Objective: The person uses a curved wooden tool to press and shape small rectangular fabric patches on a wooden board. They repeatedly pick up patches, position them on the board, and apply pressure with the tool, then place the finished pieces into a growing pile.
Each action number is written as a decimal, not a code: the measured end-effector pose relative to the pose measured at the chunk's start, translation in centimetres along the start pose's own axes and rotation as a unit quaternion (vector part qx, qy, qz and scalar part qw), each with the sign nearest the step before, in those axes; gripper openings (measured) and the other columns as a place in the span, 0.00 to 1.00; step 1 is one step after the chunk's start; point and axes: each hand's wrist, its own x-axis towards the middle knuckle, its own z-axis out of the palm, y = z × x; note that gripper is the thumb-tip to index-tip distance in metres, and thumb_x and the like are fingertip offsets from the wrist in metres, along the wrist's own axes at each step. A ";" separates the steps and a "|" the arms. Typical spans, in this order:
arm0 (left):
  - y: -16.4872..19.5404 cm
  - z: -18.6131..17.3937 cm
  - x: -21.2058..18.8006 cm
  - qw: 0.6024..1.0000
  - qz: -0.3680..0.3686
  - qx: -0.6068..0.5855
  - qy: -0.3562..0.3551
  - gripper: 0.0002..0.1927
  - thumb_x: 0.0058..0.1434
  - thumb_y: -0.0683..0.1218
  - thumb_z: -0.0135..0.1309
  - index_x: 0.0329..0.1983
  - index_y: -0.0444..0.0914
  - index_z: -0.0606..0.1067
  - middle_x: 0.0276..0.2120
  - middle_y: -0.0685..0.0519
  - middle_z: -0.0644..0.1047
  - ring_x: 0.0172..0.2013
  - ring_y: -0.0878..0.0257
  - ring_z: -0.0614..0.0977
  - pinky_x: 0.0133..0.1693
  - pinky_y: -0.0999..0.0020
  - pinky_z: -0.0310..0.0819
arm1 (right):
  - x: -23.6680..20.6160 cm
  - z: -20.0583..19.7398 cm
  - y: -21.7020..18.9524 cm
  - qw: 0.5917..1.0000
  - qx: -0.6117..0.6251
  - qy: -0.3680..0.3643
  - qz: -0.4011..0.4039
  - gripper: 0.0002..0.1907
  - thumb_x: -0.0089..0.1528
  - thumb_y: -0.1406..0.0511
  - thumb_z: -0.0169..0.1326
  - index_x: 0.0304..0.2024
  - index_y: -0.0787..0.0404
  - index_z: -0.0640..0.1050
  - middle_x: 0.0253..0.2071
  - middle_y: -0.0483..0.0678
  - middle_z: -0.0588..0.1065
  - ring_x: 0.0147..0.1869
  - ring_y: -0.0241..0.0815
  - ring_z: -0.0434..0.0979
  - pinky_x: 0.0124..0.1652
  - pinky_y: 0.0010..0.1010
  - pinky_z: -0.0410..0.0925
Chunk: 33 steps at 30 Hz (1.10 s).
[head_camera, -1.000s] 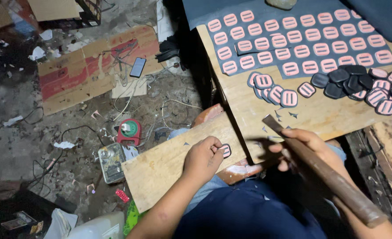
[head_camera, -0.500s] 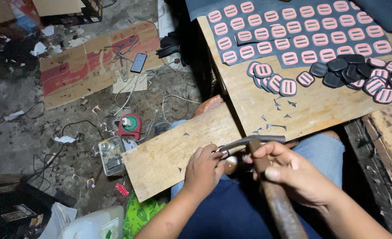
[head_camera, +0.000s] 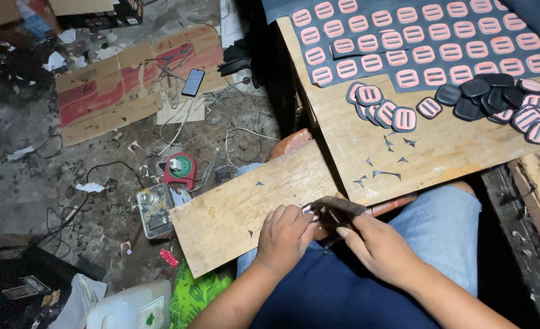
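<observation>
Head view: the left hand (head_camera: 284,239) pinches a small pink-and-dark oval patch (head_camera: 311,211) flat against the edge of the wooden board (head_camera: 233,207) that lies across the person's lap, fingertips closed over it so only a sliver shows. The right hand (head_camera: 376,247) is clenched around the neck of a hammer (head_camera: 337,205), whose dark metal head rests on or just above the patch, with the reddish handle running off to the right under the bench edge. By the look of it, this is the pressing or tapping step on a single piece, and the following move would call for keeping the fingertips clear of the head while the patch stays square on the board. Small dark trimmings (head_camera: 392,141) lie scattered on the wooden workbench (head_camera: 440,146) just beyond. Farther up the bench sits a loose pile of finished patches (head_camera: 383,109), some dark side up, and behind it a dark sheet (head_camera: 416,42) with rows of uncut pink ovals. To the left, on the littered floor, are flattened cardboard (head_camera: 105,91), a phone (head_camera: 193,81) and a red round gadget (head_camera: 180,169).
</observation>
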 end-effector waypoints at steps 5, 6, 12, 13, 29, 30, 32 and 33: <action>0.0 0.1 -0.1 1.000 -0.001 0.007 -0.013 0.08 0.56 0.43 0.61 0.39 0.39 0.79 0.32 0.52 0.73 0.38 0.53 0.76 0.41 0.57 0.69 | 1.2 0.1 -1.0 0.996 0.068 0.012 -0.048 0.25 0.63 0.64 0.54 0.64 0.60 0.71 0.50 0.59 0.79 0.53 0.57 0.81 0.49 0.37 0.73; -0.1 0.1 -0.1 1.000 0.001 0.011 -0.013 0.08 0.56 0.43 0.61 0.39 0.39 0.79 0.32 0.52 0.73 0.38 0.53 0.76 0.41 0.57 0.69 | 1.3 -0.1 -1.2 0.996 0.067 0.018 -0.059 0.26 0.63 0.65 0.54 0.64 0.60 0.70 0.50 0.59 0.79 0.53 0.57 0.81 0.49 0.37 0.72; -0.6 0.8 -0.6 0.999 0.003 0.030 -0.020 0.05 0.58 0.45 0.59 0.31 0.40 0.75 0.28 0.51 0.71 0.35 0.52 0.76 0.39 0.55 0.70 | 2.0 -0.1 -2.6 0.988 0.069 0.057 -0.124 0.26 0.64 0.65 0.52 0.65 0.62 0.68 0.50 0.61 0.78 0.51 0.57 0.81 0.49 0.39 0.72; -0.6 1.0 -0.9 0.999 0.004 0.033 -0.021 0.05 0.58 0.45 0.59 0.31 0.40 0.75 0.29 0.51 0.71 0.35 0.52 0.76 0.38 0.55 0.70 | 2.4 -0.1 -2.6 0.996 0.047 0.011 -0.081 0.24 0.64 0.64 0.54 0.62 0.60 0.71 0.46 0.60 0.79 0.50 0.57 0.81 0.47 0.39 0.72; 0.2 -0.2 1.0 0.999 -0.026 0.023 0.005 0.13 0.51 0.46 0.64 0.37 0.36 0.77 0.55 0.43 0.75 0.52 0.46 0.75 0.52 0.50 0.65 | 1.0 -0.9 -0.1 0.980 0.192 0.046 0.008 0.21 0.61 0.65 0.52 0.57 0.63 0.73 0.45 0.53 0.82 0.48 0.47 0.83 0.47 0.34 0.72; 0.2 -0.4 1.0 0.999 -0.028 0.017 -0.009 0.15 0.51 0.46 0.64 0.39 0.35 0.77 0.54 0.43 0.76 0.51 0.46 0.75 0.51 0.50 0.65 | 0.8 -1.0 -0.1 0.984 0.170 0.034 0.033 0.21 0.62 0.65 0.52 0.57 0.62 0.74 0.45 0.53 0.82 0.48 0.47 0.83 0.47 0.34 0.72; 0.0 -0.6 1.0 0.999 -0.030 0.019 -0.030 0.14 0.51 0.44 0.63 0.40 0.36 0.77 0.53 0.45 0.77 0.51 0.48 0.76 0.52 0.51 0.65 | 0.4 -1.1 -0.3 0.989 0.124 0.010 0.082 0.21 0.63 0.64 0.53 0.58 0.59 0.75 0.44 0.52 0.82 0.47 0.46 0.84 0.47 0.32 0.72; -0.1 -0.7 0.9 0.998 -0.031 0.020 -0.041 0.13 0.51 0.43 0.62 0.40 0.36 0.77 0.53 0.46 0.77 0.51 0.49 0.76 0.53 0.52 0.65 | 0.2 -1.1 -0.4 0.991 0.111 0.022 0.065 0.19 0.63 0.63 0.53 0.56 0.60 0.75 0.44 0.52 0.82 0.47 0.46 0.83 0.47 0.32 0.72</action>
